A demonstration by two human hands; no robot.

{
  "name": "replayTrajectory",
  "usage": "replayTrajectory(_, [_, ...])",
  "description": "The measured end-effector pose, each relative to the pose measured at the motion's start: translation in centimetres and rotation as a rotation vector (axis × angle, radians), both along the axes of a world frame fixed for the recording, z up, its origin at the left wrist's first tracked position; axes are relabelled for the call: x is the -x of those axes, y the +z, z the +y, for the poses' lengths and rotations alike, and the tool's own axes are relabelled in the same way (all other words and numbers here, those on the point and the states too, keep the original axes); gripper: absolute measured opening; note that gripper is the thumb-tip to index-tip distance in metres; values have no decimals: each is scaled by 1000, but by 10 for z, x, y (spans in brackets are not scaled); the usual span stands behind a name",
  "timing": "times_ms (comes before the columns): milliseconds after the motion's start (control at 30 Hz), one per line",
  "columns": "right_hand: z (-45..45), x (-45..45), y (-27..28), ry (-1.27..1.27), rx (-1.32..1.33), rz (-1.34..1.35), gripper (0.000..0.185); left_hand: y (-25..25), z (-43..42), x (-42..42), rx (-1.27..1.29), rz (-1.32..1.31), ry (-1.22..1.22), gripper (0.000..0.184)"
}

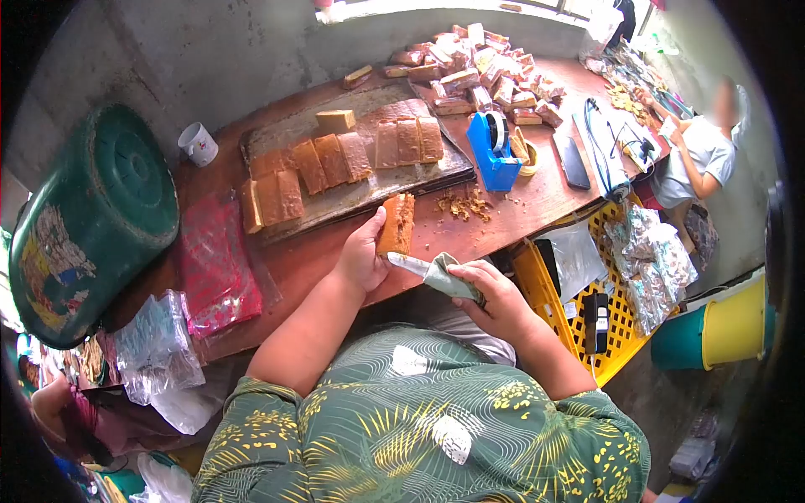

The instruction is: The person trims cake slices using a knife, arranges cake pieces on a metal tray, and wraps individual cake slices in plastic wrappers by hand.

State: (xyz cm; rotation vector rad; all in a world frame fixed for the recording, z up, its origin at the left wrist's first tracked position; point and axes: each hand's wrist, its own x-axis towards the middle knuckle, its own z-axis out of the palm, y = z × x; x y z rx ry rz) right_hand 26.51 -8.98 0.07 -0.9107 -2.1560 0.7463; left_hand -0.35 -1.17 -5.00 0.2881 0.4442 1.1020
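Note:
My left hand (362,256) is closed around a brown-crusted piece of cake (397,225), holding it up at the table's front edge. In my right hand (493,295) is a knife (408,264), its handle end wrapped in a greenish cloth (451,278). The blade's tip reaches the lower end of the cake, by my left fingers. Beyond my hands, a flat baking tray (285,134) bears several brown cake slabs (408,141) and one upright yellowish block (336,120). Brown crumbs (464,205) lie on the wood to the right of the cake.
Wrapped bars (503,71) are heaped at the back. A blue tape dispenser (495,155) and phone (571,161) lie right. A mug (198,142), green tub (109,218) and red plastic packs (220,268) are left. A yellow crate (616,310) stands right; another person (700,159) works beyond.

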Motion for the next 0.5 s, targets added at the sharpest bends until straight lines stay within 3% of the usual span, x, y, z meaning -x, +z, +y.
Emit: replayTrajectory(500, [4, -5, 0, -12, 15, -10, 55, 0, 1, -2, -100, 125, -93, 39])
